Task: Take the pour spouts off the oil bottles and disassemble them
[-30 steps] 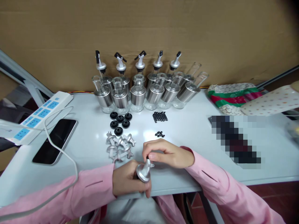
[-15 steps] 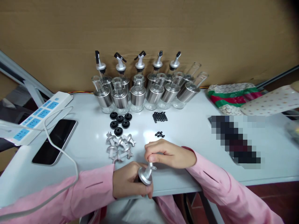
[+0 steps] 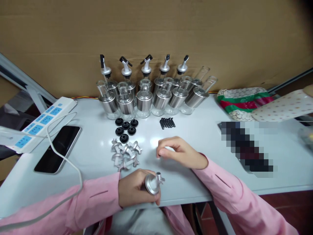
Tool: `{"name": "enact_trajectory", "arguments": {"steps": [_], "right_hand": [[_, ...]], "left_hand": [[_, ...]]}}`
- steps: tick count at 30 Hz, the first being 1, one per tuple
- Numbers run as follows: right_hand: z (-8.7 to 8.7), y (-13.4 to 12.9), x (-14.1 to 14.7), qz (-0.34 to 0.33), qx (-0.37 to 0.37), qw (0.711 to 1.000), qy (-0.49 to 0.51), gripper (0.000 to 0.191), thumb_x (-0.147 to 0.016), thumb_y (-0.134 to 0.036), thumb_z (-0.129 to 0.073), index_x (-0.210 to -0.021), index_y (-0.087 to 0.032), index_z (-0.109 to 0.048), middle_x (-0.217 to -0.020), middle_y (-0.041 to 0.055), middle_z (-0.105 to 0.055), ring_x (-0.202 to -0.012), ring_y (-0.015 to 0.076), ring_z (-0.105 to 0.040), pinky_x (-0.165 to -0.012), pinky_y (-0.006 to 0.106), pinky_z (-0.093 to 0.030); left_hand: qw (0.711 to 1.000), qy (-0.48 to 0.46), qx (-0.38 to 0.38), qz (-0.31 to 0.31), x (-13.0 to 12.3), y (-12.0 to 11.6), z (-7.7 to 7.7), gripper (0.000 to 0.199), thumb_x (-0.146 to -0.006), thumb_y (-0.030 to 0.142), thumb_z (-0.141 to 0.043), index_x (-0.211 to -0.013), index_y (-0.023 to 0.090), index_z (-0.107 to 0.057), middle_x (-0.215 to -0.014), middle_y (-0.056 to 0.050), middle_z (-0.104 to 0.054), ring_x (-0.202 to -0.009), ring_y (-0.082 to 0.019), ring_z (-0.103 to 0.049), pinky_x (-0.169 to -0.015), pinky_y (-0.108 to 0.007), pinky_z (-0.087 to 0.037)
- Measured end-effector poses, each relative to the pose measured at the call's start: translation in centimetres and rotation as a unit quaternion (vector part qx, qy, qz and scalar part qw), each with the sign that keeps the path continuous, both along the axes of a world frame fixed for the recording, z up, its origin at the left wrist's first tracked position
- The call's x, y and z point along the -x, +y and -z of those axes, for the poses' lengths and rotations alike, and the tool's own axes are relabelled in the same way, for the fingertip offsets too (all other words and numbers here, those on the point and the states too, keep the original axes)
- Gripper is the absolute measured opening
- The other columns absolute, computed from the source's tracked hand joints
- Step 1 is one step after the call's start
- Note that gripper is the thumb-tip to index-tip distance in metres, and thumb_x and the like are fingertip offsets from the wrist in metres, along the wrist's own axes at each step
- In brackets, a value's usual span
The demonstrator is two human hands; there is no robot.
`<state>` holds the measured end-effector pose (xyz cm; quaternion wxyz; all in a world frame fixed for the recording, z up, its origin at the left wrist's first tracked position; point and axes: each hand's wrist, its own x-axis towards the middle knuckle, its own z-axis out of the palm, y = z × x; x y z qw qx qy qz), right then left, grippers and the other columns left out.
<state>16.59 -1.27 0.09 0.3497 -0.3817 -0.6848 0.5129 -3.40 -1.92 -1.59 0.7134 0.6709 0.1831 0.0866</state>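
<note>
My left hand [image 3: 137,189] is wrapped round a silver pourer top [image 3: 153,183] near the table's front edge, its spout pointing up. To the right and farther back, my right hand [image 3: 181,150] hovers over the table, thumb and forefinger pressed together; whatever lies between the fingertips is too small to make out. Several silver pourer parts [image 3: 126,153] lie in a heap left of my right hand. Behind them are several black stoppers [image 3: 125,125]. Several small black levers [image 3: 167,123] lie side by side beyond my right hand.
Two rows of glass bottles with steel sleeves [image 3: 144,99] stand at the back, some with pourers fitted. A phone [image 3: 58,148] and a power strip [image 3: 36,129] with a white cable are at left. A patterned bag [image 3: 244,101] and a blurred dark object [image 3: 244,147] are at right.
My right hand has let go of the pourer's spout and moved up and right, now covering the small black rings. The pourer stays in my left hand.
</note>
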Motion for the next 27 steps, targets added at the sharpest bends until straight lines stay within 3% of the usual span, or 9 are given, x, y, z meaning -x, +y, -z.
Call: {"name": "enact_trajectory", "arguments": {"steps": [2,5,10,13,17,27], "right_hand": [[-0.4,0.3,-0.5,0.067,0.009,0.997,0.026,0.023,-0.082,-0.037,-0.06,-0.079,-0.014,-0.064,-0.076,0.0045,-0.063,-0.067,0.0113,-0.057,-0.063,0.024,-0.045],[-0.9,0.6,-1.5,0.15,0.007,0.988,0.016,0.02,-0.078,-0.035,-0.063,-0.082,-0.015,-0.063,-0.075,0.0045,-0.065,-0.067,0.0138,-0.061,-0.064,0.026,-0.048],[-0.9,1.2,-2.9,0.262,-0.084,0.936,-0.22,0.012,-0.083,-0.027,-0.052,-0.084,-0.017,-0.058,-0.066,0.0029,-0.066,-0.061,0.0145,-0.062,-0.057,0.024,-0.045],[-0.2,1.6,-3.8,0.218,-0.087,0.917,-0.323,0.006,-0.081,-0.023,-0.052,-0.085,-0.019,-0.053,-0.065,0.0008,-0.065,-0.057,0.0138,-0.06,-0.058,0.024,-0.043],[0.6,1.9,-5.0,0.165,-0.08,0.897,-0.401,0.012,-0.077,-0.023,-0.058,-0.081,-0.021,-0.047,-0.059,-0.003,-0.058,-0.052,0.0122,-0.05,-0.056,0.023,-0.038],[0.4,1.8,-5.9,0.118,-0.04,0.902,-0.414,0.014,-0.073,-0.021,-0.055,-0.073,-0.021,-0.042,-0.061,-0.0042,-0.049,-0.053,0.0102,-0.041,-0.054,0.022,-0.034]], "left_hand": [[1.0,0.003,0.024,-0.008,0.0,-0.1,0.1,0.025,-0.076,0.032,-0.057,-0.061,0.012,-0.063,-0.063,-0.004,-0.059,-0.06,-0.013,-0.053,-0.06,-0.024,-0.04],[0.999,0.009,0.042,-0.014,0.0,-0.1,0.2,0.023,-0.075,0.03,-0.059,-0.061,0.012,-0.061,-0.064,-0.005,-0.06,-0.06,-0.013,-0.053,-0.059,-0.024,-0.04],[0.997,0.008,0.066,-0.025,0.0,-0.2,0.2,0.021,-0.074,0.031,-0.06,-0.064,0.013,-0.058,-0.065,-0.005,-0.062,-0.061,-0.014,-0.056,-0.06,-0.025,-0.042],[0.998,0.008,0.063,-0.028,0.0,-0.2,0.3,0.019,-0.074,0.029,-0.06,-0.064,0.012,-0.058,-0.065,-0.006,-0.063,-0.062,-0.015,-0.056,-0.06,-0.025,-0.043],[0.998,0.01,0.057,-0.029,-0.1,-0.3,0.3,0.017,-0.074,0.026,-0.06,-0.063,0.012,-0.059,-0.065,-0.005,-0.063,-0.062,-0.014,-0.057,-0.061,-0.025,-0.043],[0.999,0.014,0.036,-0.032,-0.1,-0.2,0.2,0.014,-0.073,0.023,-0.059,-0.063,0.013,-0.06,-0.066,-0.004,-0.062,-0.062,-0.014,-0.057,-0.061,-0.024,-0.044]]}}
